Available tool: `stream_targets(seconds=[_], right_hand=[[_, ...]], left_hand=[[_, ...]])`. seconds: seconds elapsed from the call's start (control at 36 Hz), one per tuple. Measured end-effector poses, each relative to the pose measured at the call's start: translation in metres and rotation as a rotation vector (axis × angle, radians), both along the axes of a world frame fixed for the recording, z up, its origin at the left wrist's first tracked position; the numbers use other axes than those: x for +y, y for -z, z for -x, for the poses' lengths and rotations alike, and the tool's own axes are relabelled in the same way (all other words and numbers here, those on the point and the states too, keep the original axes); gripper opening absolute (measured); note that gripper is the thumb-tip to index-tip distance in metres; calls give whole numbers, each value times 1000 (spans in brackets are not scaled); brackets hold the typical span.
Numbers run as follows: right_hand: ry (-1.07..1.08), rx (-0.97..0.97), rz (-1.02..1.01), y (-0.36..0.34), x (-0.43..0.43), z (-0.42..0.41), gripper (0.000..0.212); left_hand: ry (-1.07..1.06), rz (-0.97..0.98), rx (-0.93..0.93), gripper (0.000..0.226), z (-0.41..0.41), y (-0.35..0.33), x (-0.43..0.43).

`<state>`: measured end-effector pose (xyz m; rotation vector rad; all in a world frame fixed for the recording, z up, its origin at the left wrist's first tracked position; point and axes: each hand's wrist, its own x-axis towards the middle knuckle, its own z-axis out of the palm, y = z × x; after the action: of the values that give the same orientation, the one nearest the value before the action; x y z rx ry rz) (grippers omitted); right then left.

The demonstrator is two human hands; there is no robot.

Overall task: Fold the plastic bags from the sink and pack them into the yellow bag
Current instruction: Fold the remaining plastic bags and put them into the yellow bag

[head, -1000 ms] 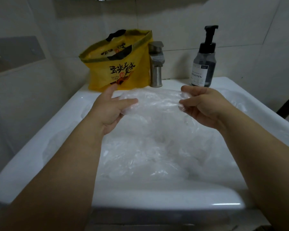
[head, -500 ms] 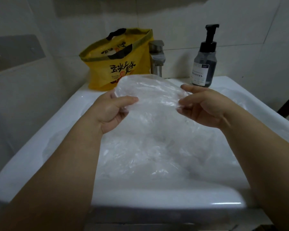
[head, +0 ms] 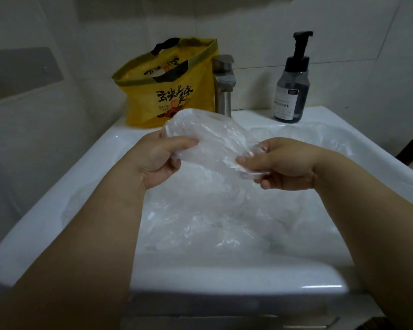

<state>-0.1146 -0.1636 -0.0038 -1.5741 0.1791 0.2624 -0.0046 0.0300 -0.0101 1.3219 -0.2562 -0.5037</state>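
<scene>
While I hold one clear plastic bag [head: 212, 139] up over the sink [head: 57, 206], my left hand [head: 157, 160] pinches its left end between thumb and curled fingers and my right hand [head: 279, 165] grips its right end, so its long axis runs side to side between them, crumpled and, I judge, only part folded. The yellow bag [head: 167, 91] stands on the sink's back left corner, beyond the held bag and to its left, mouth open upward, nearer my left hand, with the faucet [head: 223, 84] just beside it. Both forearms reach forward, palms turned inward. More plastic bags [head: 200, 225] lie heaped in the basin below
</scene>
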Motion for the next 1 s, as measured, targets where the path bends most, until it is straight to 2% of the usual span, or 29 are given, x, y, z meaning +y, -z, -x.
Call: stream_targets(seconds=[0.08,0.22,0.28,0.33,0.36,0.42,0.5,0.56,0.64,0.72,0.78,0.83,0.94,1.0], right_hand=[[82,-17,2,1,-1,-1,8],[204,-131,-216,-1,8,-5,6],[265,-155,-283,4,16,-10,5],[286,-153,-327,9,26,-14,2],[271,-155,-332,12,31,-16,2],[224,-168,-298,17,40,-18,5],[238,-210,-212,22,45,-19,14],[272,-237,-182,24,44,-19,7],[273,-237,-99,25,44,-18,14],[245,-237,74,24,46,-16,7],[227,-233,138,22,44,-15,9],[198,-217,136,21,41,-12,9],[162,-187,97,19,36,-10,11],[156,-173,74,18,37,-10,11]], left_hand=[[-14,37,-7,22,1,-1,-1],[-242,422,136,2,-5,-8,1],[-181,396,204,43,-3,-3,-2],[26,173,193,91,7,4,-12],[165,37,152,102,16,6,-19],[320,-107,87,88,32,12,-35],[248,-100,36,49,36,17,-50],[184,-33,61,35,30,20,-52],[94,59,94,35,23,18,-46],[24,176,105,32,20,11,-40],[-42,270,118,38,16,4,-32],[-99,355,125,45,10,-2,-23],[-268,358,206,22,-3,-5,-8],[-273,344,227,24,-5,-3,-4]])
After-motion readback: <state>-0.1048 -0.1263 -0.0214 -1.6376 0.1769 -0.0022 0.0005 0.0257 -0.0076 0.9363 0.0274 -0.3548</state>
